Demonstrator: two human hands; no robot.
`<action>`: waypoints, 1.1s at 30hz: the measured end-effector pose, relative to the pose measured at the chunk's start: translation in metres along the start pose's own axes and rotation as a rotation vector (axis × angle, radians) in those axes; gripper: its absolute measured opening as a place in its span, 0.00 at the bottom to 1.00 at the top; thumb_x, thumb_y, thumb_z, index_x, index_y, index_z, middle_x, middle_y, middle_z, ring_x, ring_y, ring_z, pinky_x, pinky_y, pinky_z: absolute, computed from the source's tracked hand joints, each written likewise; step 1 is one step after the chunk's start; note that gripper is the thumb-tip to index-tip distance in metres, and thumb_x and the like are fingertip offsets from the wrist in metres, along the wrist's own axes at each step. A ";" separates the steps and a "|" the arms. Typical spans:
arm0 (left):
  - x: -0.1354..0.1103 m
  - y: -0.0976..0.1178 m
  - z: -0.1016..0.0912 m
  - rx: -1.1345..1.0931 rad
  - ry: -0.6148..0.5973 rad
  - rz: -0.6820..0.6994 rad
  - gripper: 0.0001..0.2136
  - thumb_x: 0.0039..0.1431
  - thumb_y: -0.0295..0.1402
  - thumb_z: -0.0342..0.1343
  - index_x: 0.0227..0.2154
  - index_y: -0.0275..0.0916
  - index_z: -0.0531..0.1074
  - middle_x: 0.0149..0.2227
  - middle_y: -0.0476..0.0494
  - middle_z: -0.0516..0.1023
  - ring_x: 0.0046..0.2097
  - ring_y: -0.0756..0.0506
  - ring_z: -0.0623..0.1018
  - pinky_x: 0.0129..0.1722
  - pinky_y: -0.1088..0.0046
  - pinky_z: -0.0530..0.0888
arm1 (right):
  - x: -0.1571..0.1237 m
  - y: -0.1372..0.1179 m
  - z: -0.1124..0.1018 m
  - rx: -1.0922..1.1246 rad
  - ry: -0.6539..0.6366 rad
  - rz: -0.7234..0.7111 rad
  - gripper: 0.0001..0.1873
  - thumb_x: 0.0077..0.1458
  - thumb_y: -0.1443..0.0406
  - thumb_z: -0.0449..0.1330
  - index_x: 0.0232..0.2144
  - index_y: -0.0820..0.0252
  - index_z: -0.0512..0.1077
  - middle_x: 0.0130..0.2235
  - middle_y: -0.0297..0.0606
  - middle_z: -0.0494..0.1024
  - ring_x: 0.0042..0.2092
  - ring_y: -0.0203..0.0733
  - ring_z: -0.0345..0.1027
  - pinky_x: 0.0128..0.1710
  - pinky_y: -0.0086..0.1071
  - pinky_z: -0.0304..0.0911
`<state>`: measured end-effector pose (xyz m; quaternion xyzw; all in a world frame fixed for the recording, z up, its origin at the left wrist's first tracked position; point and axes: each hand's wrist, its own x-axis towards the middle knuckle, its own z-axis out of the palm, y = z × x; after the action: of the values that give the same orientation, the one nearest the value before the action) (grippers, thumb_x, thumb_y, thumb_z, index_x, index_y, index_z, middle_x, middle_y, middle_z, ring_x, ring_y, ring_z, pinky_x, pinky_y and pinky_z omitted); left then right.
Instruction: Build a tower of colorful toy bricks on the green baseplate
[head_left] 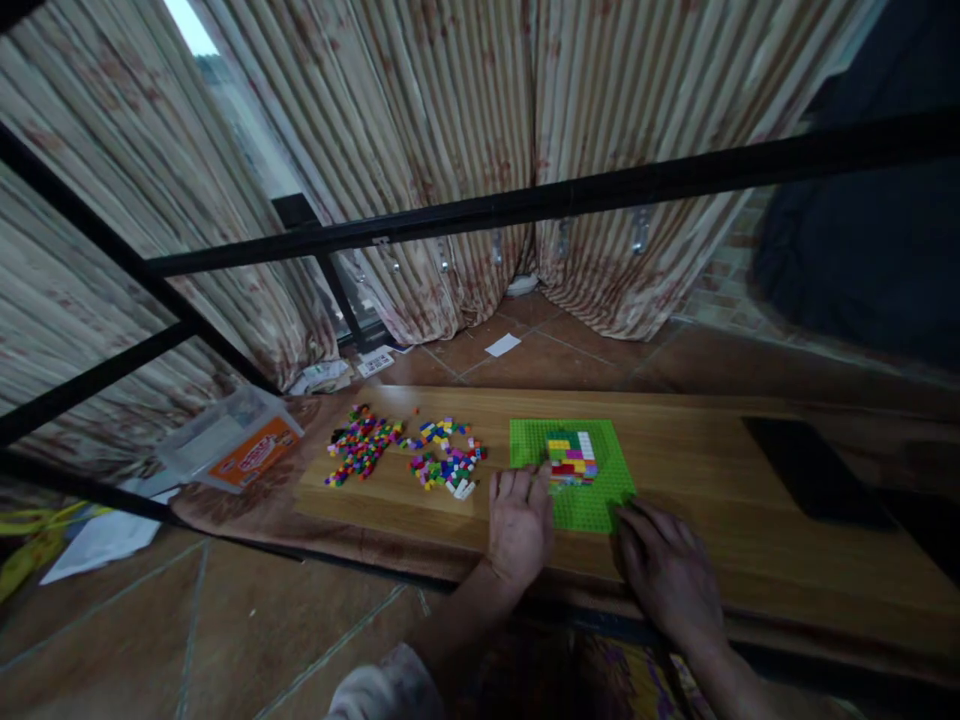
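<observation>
A bright green studded baseplate [526, 440] lies on the wooden board, carrying a small build of coloured toy bricks [573, 458] in yellow, white, red, pink and dark green. My left hand [519, 520] rests over the plate's left edge. Its fingers are bent together, with the index fingertip beside the build's left side; anything pinched there is hidden. At the plate's near right corner, my right hand [671, 565] has its fingers curled against the edge, gripping it. Loose bricks [450, 462] are spread to the left of the plate, and a denser pile [364, 445] sits further left.
The wooden board [697, 450] bears a dark flat object [814, 470] at the right. A clear plastic box [232, 440] with an orange label stands at the left. Black metal bars [480, 212] cross in front of striped curtains [420, 110]. White paper [502, 345] lies on the tiles.
</observation>
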<state>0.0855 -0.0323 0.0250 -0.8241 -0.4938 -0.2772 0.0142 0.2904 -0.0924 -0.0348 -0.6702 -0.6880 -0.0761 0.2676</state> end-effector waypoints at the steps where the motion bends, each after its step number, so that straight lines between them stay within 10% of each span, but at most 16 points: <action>1: -0.005 -0.004 -0.003 -0.008 0.014 -0.036 0.20 0.59 0.28 0.52 0.55 0.41 0.64 0.50 0.40 0.73 0.48 0.41 0.70 0.49 0.58 0.68 | 0.000 0.001 0.000 0.001 0.001 -0.006 0.17 0.61 0.58 0.49 0.46 0.56 0.71 0.51 0.41 0.73 0.48 0.49 0.66 0.49 0.44 0.62; 13: -0.052 -0.082 -0.018 0.023 0.150 -0.359 0.09 0.56 0.26 0.54 0.41 0.39 0.70 0.41 0.41 0.75 0.43 0.41 0.72 0.44 0.62 0.70 | -0.002 0.005 0.002 -0.012 0.018 -0.048 0.20 0.61 0.55 0.47 0.46 0.59 0.71 0.50 0.44 0.74 0.48 0.50 0.66 0.49 0.44 0.62; 33: -0.055 -0.076 -0.011 -0.120 0.087 -0.289 0.13 0.60 0.24 0.50 0.44 0.42 0.74 0.44 0.44 0.77 0.46 0.43 0.72 0.47 0.62 0.69 | -0.003 0.008 0.002 -0.017 0.031 -0.078 0.20 0.61 0.56 0.48 0.46 0.59 0.71 0.50 0.45 0.73 0.48 0.50 0.66 0.48 0.44 0.62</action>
<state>-0.0014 -0.0414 -0.0105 -0.7310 -0.5888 -0.3407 -0.0536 0.2980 -0.0932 -0.0395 -0.6437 -0.7089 -0.1029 0.2694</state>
